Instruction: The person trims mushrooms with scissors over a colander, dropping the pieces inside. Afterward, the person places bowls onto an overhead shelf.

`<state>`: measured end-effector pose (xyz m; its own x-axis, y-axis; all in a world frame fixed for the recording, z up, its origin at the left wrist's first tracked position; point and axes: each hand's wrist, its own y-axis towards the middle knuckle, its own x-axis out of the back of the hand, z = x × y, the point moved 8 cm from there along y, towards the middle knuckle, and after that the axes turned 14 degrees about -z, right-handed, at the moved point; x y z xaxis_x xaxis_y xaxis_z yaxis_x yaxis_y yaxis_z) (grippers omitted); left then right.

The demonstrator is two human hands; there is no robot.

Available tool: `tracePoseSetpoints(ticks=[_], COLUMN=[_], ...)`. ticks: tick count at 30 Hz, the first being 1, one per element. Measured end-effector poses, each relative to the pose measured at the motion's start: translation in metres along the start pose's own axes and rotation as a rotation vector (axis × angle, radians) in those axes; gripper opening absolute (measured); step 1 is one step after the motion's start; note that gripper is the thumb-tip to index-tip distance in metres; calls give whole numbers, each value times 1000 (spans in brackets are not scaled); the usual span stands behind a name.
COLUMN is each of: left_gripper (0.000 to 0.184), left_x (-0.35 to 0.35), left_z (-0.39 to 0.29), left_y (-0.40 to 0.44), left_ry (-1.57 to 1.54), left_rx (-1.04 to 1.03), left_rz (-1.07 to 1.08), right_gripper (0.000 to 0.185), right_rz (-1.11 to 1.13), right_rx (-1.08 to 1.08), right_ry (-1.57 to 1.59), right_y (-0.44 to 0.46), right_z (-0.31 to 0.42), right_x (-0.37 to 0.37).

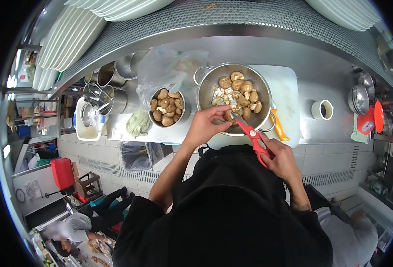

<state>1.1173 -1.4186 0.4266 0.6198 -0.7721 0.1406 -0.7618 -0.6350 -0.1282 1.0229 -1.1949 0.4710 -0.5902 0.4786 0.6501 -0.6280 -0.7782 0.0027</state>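
Over the near rim of a steel colander (199,95), my left hand (210,123) pinches a brown mushroom (229,116) between thumb and fingers. Red-handled scissors (252,134) are gripped in my right hand (278,156), their blades reaching up to that mushroom. How far the blades are apart is hard to make out. Inside the colander lie several whole mushrooms (246,86) and small pale stem pieces (218,94). Left of it stands a steel pot (185,116) filled with more mushrooms (166,107).
A white cutting board (285,89) lies under the colander, with an orange-handled tool (279,127) beside the rim. A plastic bag (154,71) and green cloth (138,123) are left. A white cup (322,110) stands right. A shelf edge (232,30) overhangs the back. Two other people are nearby.
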Motion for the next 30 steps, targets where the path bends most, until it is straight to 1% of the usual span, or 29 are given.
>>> tracePoseSetpoints(ticks=[2,3,4,6,8,9,11,12,13,14,15,17,18,20,21,23,24,25,26,27,28,30], left_gripper=[51,51,49,48,44,38,37,37,39,42,42,40,40,27,27,18,18,17,16,16,19,25], left_x=[2,7,17,42,90,110,156,172,192,206,216,219,221,222,221,212,212,212,210,208,209,211], left_z=[3,1,-3,-2,-1,0,9,13,13,14,27,31,37,48,52,41,44,46,49,50,52,52], left_y=[1,1,1,3,9,12,19,24,27,30,37,45,47,52,54,50,51,53,53,52,54,60], left_ry=[-80,-76,-12,65,-68,-125,73,73,387,701,699,934,934,917,914,1049,1044,1058,1070,1060,1073,1111], left_rx=[35,33,30,27,-22,7,95,94,23,-51,-53,-289,-288,-184,-185,-434,-432,-381,-327,-325,-287,-220], left_rz=[12,0,-40,-99,-318,-372,-505,-506,-583,-650,-650,-671,-672,-665,-660,-711,-703,-691,-674,-660,-623,-548], right_gripper=[67,67,66,66,65,65,64,64,64,64,63,64,64,64,64,64,63,63,63,63,63,63], right_rz=[-4,-47,-88,-83,-173,-187,-187,-191,-191,-152,-114,-104,-92,-108,-126,-139,-151,-153,-117,-81,-86,-151], right_rx=[1,-29,-56,-56,-29,-36,-46,-65,-64,-108,-153,-140,-127,-114,-104,-104,-101,-113,-138,-160,-168,-50], right_ry=[1,55,114,124,107,107,105,95,94,71,48,24,2,2,2,-4,-6,-12,-17,-24,-33,2], right_y=[1,1,1,1,0,-1,-1,-2,-2,-2,-2,2,3,3,3,1,-1,-1,0,-1,-2,-2], right_z=[1,0,-1,-4,-10,-11,-13,-15,-14,-16,-17,-13,-11,-10,-10,-12,-12,-12,-11,-11,-14,-10], right_x=[2,4,5,7,13,15,14,15,16,14,13,15,15,16,18,17,18,19,18,17,16,14])
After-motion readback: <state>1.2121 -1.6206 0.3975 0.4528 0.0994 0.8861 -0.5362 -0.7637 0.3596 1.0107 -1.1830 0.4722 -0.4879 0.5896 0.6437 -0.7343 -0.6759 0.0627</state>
